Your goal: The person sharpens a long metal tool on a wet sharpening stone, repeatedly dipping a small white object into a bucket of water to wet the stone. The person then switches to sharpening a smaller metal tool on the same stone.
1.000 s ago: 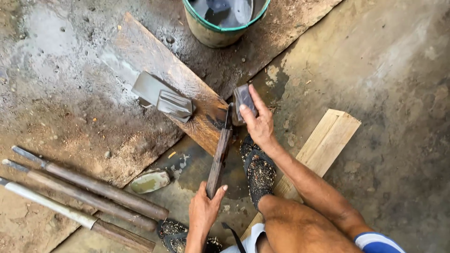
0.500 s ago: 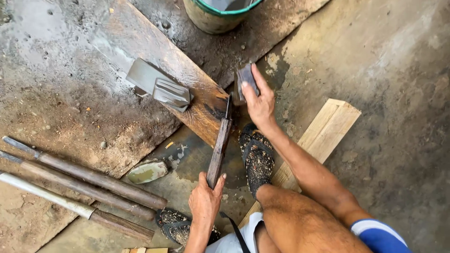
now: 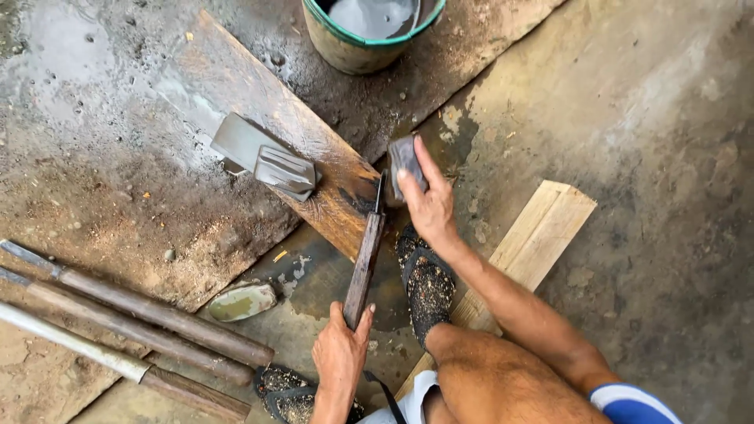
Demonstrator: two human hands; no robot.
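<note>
Wooden handle and dark stone, both gripped.
Our left hand [image 3: 339,355] clasps the blade's handle [image 3: 363,271], its tip braced against the wet plank [image 3: 259,102]; our right hand [image 3: 428,208] clutches the whetstone [image 3: 402,161] at the edge.

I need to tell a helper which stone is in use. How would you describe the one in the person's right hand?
Start at the green-rimmed bucket and follow the wet plank to its near end. There the right hand holds a small dark block. Unlike the greenish stone lying on the floor, it is dark and held.
</note>
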